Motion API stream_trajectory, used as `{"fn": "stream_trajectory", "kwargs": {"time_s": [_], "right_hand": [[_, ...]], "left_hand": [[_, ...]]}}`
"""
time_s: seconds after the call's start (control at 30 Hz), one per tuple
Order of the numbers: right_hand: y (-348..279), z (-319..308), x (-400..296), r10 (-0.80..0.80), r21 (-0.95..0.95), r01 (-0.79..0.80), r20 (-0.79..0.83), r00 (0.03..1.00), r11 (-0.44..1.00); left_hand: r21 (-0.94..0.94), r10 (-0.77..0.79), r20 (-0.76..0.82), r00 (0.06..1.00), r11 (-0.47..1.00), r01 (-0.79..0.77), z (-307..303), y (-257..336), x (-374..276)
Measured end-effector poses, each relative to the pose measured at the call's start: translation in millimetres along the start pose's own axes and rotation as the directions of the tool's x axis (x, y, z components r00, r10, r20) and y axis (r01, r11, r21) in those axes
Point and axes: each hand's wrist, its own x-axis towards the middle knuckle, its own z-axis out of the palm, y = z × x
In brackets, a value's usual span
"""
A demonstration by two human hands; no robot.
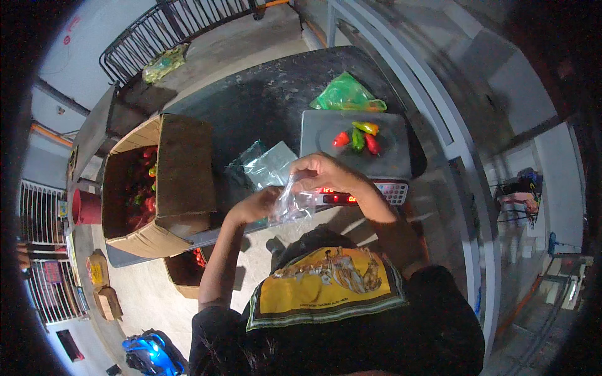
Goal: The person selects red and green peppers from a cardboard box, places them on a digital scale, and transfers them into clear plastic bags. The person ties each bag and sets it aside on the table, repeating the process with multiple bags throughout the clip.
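Note:
A small clear plastic bag hangs in front of me between both hands. My right hand pinches its upper part, just over the front edge of the digital scale. My left hand grips the bag's left side, the fingertips partly hidden by the film. On the scale's platform lie several small peppers: a yellow-orange one, a green one and red ones. Red digits glow on the scale's display, partly covered by my right wrist. More clear bags lie flat beyond my left hand.
An open cardboard box of peppers rests on its side on the black table. A green plastic bag sits behind the scale. Below the table stands another box. A grey metal frame rises at right.

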Motion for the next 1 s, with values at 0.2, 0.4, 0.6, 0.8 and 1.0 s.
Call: {"fn": "stream_trajectory", "kwargs": {"time_s": [0.2, 0.4, 0.6, 0.8, 1.0], "right_hand": [[31.6, -78.7, -24.3, -0.013, -0.353, -0.184, -0.489, 0.872, 0.917], [99.8, -171.5, -53.7, -0.13, -0.777, -0.607, -0.628, 0.768, 0.168], [146.5, -198.0, -55.1, 0.023, -0.741, -0.622, -0.638, 0.77, 0.251], [92.1, -142.4, -37.2, 0.088, -0.562, -0.798, -0.803, 0.589, 0.218], [117.6, -129.5, -34.2, 0.175, -0.54, -0.828, -0.81, 0.56, 0.152]], "left_hand": [[0.642, 0.269, -0.379, 0.885, 0.766, 0.042, 9.9, -39.4, 9.5], [0.55, 0.177, -0.702, 0.69, 0.75, 0.367, -11.8, -66.8, -3.7], [0.501, 0.228, -0.753, 0.617, 0.806, 0.314, -8.0, -88.8, 19.4], [0.375, 0.148, -0.873, 0.464, 0.812, 0.447, 2.1, -78.5, 32.0], [0.346, 0.2, -0.887, 0.417, 0.885, 0.311, 3.4, -78.7, 44.8]]}}
